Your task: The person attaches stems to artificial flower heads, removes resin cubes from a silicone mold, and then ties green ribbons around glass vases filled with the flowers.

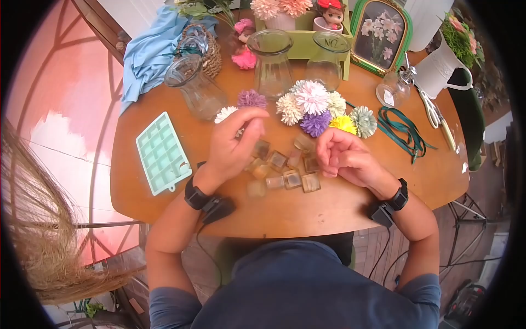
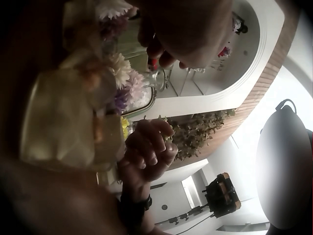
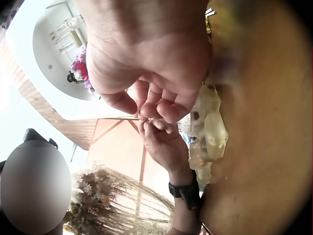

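Note:
Several translucent amber cubes lie in a loose cluster on the wooden table. Over the left side of the cluster hovers my left hand, its fingers loosely bent, with nothing seen in it. My right hand is raised by the cluster's right edge, fingers relaxed and curled; the right wrist view shows its palm side with no object there. The two hands are apart, with cubes between them in the head view. A mint-green ice cube tray lies left of the left hand, its compartments facing up.
Beyond the cubes are pompom flowers and glass vases. Dark green ribbon, scissors and a glass spray bottle lie or stand at right. A white pitcher, framed flowers and blue cloth line the back.

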The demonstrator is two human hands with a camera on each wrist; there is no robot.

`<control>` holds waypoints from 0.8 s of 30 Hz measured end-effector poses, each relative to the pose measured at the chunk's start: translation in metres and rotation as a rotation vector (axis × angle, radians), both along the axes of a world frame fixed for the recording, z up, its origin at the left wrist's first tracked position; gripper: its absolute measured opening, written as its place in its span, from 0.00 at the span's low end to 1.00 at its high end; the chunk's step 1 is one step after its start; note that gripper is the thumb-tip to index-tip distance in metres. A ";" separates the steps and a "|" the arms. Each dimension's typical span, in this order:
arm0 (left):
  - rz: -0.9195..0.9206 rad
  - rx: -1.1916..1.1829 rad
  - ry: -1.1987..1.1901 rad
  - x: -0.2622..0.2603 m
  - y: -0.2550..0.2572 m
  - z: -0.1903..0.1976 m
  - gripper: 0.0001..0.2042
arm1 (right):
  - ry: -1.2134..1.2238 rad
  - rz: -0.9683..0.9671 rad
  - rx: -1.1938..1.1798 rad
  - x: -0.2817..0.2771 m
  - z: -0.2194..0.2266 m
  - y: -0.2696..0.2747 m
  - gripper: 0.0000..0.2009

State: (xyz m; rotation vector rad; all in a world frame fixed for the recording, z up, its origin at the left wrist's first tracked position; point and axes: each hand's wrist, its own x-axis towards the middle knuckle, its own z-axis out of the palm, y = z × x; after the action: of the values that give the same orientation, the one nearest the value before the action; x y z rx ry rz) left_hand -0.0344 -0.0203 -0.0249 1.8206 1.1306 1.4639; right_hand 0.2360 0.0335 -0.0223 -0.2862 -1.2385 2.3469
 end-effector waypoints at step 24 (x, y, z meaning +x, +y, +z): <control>0.043 0.103 0.076 0.002 0.000 0.007 0.14 | 0.004 0.004 -0.027 0.000 -0.001 0.001 0.14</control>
State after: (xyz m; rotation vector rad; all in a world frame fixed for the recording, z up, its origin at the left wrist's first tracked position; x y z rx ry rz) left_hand -0.0323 -0.0204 -0.0176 1.9476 1.1563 1.5140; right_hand 0.2357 0.0342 -0.0232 -0.2874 -1.2074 2.3682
